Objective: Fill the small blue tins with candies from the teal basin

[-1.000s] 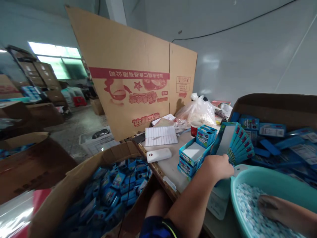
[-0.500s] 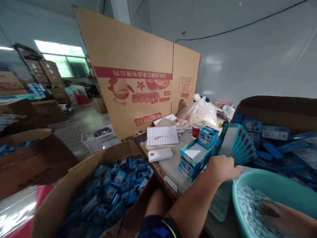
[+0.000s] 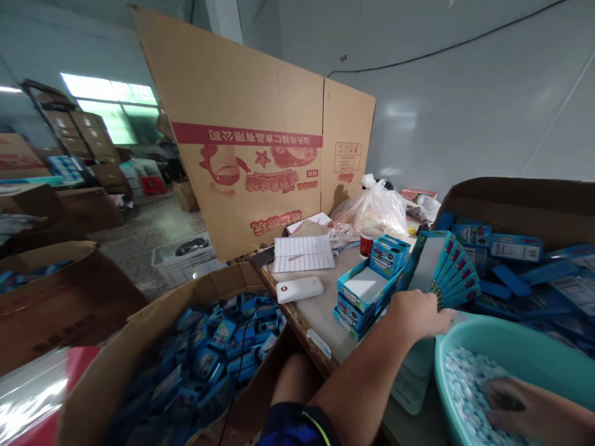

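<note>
Pale blue pieces [image 3: 469, 384] fill the teal basin [image 3: 515, 347], lower right of the frame, small and with no clear long axis. They lie under and beside the right hand [image 3: 511, 399], the nearer one; its fingers are curled and blurred, their grip impossible to tell. The left hand [image 3: 413, 314], fingers bunched near the rim, also hides any grip. Left of it, stacked boxes [image 3: 356, 303] read "CARAMELO"; upside-down red Chinese lettering crosses the cardboard [image 3: 246, 93], upper centre.

Left hand [image 3: 418, 316]: knuckles up, forearm slanting from the near middle, fingers pointing right. Right hand [image 3: 506, 399]: lowered at near right, slightly blurred, fingers curled, forearm entering from the right.
</note>
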